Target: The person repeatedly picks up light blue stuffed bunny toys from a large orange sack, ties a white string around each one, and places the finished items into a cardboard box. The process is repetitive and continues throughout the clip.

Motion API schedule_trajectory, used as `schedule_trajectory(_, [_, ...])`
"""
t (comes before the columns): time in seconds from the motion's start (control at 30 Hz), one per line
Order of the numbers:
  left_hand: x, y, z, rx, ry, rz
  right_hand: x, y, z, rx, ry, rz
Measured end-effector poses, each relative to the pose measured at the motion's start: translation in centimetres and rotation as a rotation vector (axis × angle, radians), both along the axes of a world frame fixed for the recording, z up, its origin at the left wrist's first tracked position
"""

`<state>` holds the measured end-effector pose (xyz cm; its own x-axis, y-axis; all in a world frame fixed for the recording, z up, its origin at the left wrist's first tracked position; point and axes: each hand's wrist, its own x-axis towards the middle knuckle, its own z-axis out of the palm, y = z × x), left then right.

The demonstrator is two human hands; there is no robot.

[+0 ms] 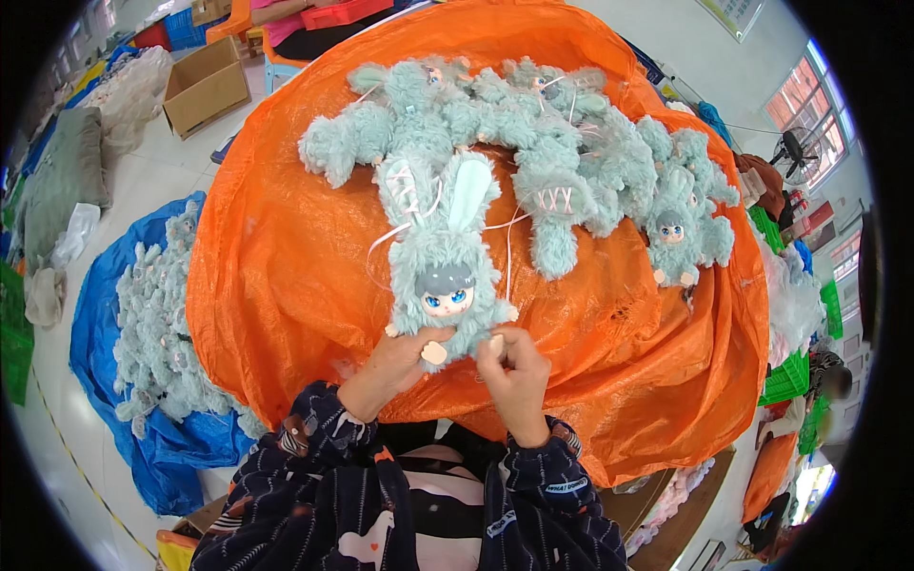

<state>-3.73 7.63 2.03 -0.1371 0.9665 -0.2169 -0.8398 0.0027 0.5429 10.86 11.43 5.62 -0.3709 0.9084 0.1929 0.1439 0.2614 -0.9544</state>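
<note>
head: doll (pixel 444 255) between left hand (pixel 392 364), right hand (pixel 516 371)

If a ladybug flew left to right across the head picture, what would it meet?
Pile of teal plush toys → bunny-eared plush doll in the left hand and right hand → another plush doll, face showing → black fan.

A: any lettering you can actually read in this one?
B: kinda, on the dark jacket (pixel 305 495). There's a pale patch (pixel 567 487) with block capitals on the right sleeve, plus a second lettered patch (pixel 502 522) on the front, running at a slant.
A: and the framed board (pixel 734 13) up on the wall?
B: looks printed, but way too small to make out tbh.
</note>
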Motion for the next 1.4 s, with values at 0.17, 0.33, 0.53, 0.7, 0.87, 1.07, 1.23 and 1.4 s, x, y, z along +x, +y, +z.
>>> schedule_trajectory(0.17, [0.6,-0.5,0.9,0.009,0.184,0.020,-0.6,0.1,-1.1,-0.902,0.657,0.049])
schedule_trajectory(0.33, [-1.5,0.3,0.1,0.296,0.128,0.161,-1.3,-0.1,0.4,-0.693,0.763,0.062])
schedule_trajectory(0.53, [-3.9,-0.6,0.7,0.324,-0.184,0.156,-1.2,1.4,-1.4,-0.195,0.420,0.100])
schedule_trajectory(0.7, [-4.6,0.2,-1.5,0.187,0.143,0.145,-2.7,0.6,0.3,-0.031,0.206,0.055])
schedule_trajectory(0.87, [-2.9,0.2,0.9,0.127,0.494,0.279,-2.4,-0.3,-1.5,0.313,-0.069,0.086])
schedule_trajectory(1.07, [-3.8,-0.4,1.2,0.047,0.023,0.282,-2.8,-1.3,-1.6,0.359,-0.024,0.166])
schedule_trajectory(1.23, [-5.3,-1.4,3.6,0.163,0.088,0.199,-2.5,-1.0,-0.3,0.388,-0.031,0.285])
schedule_trajectory(1.4, [-9.1,-3.5,2.6,0.301,0.210,0.279,-2.8,0.7,4.5,0.086,-0.094,0.516])
